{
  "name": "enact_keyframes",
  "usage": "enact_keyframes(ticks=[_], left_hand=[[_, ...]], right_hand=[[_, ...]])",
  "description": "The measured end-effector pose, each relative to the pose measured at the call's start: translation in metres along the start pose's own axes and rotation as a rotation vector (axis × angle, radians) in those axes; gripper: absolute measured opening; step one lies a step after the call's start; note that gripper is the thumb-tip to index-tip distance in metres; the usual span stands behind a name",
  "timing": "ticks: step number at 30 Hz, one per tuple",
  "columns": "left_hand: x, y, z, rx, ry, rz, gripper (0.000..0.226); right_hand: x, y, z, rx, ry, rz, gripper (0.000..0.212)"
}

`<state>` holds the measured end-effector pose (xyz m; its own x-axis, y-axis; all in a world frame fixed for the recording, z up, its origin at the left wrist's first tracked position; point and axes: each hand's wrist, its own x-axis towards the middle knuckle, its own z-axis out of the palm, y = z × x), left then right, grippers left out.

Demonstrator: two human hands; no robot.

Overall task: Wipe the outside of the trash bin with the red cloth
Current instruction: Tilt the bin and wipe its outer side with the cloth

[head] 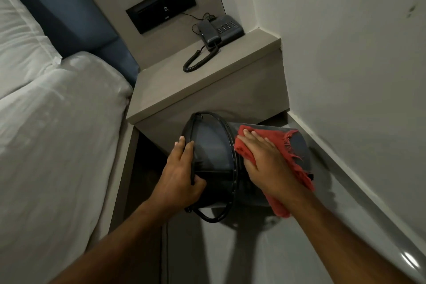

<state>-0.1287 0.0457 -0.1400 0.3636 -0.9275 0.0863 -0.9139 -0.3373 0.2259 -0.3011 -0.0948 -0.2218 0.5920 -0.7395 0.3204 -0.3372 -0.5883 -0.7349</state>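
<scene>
Narrow gap between a bed with white bedding (57,122) and a grey wall (345,64); grey floor (230,249) below. A built-in grey nightstand (207,85) fills the far end, with a black corded telephone (221,29) at its back right corner and a dark recessed panel (161,6) in the wall behind.

Trash bin (214,161): black, tipped on its side, held clear of the floor just in front of the nightstand's front edge, open mouth turned left toward the bed, base toward the wall. A thin wire handle hangs in a loop below the rim.

Left hand (182,175): fingers curled over the rim, thumb hooked on the near side, gripping the rim and steadying the bin.

Right hand (262,159): fingers nearly flat, slightly spread, pressing the red cloth (297,168) against the bin's outer wall just behind the rim. Cloth's frayed edge trails toward the base; a fold hangs under the wrist.

Step in hand, as judged: wiping the upper side of the outer wall. Progress cannot be read; no clear line between clean and dirty.

Next move likely calls for sweeping the cloth toward the base, then turning the bin by the rim to bring an unwiped face up. Keep the rim grip firm so the bin does not roll.
</scene>
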Motion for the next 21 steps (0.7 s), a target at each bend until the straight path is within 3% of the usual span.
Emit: enact_keyframes(ticks=[2, 4, 6, 7, 10, 13, 16, 21], left_hand=[[-0.004, 0.000, 0.002, 0.004, 0.022, 0.016, 0.096], [-0.004, 0.002, 0.003, 0.035, 0.052, 0.078, 0.097], [-0.002, 0.005, 0.002, 0.057, 0.069, 0.147, 0.097], [-0.001, 0.006, 0.001, 0.064, 0.066, 0.172, 0.095], [-0.002, 0.005, -0.005, 0.109, 0.047, 0.280, 0.092], [-0.007, -0.006, -0.006, 0.159, 0.065, 0.466, 0.085], [-0.011, -0.019, -0.003, 0.195, 0.094, 0.551, 0.082], [-0.016, -0.020, -0.001, 0.139, 0.085, 0.613, 0.083]], right_hand=[[-0.012, 0.022, -0.008, -0.137, -0.009, 0.025, 0.071], [-0.017, 0.044, -0.020, -0.197, 0.074, 0.206, 0.070], [-0.003, 0.053, -0.029, -0.187, 0.125, 0.394, 0.057], [0.010, 0.051, -0.030, -0.180, 0.112, 0.401, 0.047], [0.055, 0.019, -0.025, -0.014, -0.022, 0.138, 0.033], [0.083, -0.010, -0.021, 0.067, -0.186, -0.014, 0.048], [0.062, 0.011, -0.029, 0.058, -0.185, -0.073, 0.060], [-0.011, 0.088, -0.055, 0.066, 0.070, 0.312, 0.059]])
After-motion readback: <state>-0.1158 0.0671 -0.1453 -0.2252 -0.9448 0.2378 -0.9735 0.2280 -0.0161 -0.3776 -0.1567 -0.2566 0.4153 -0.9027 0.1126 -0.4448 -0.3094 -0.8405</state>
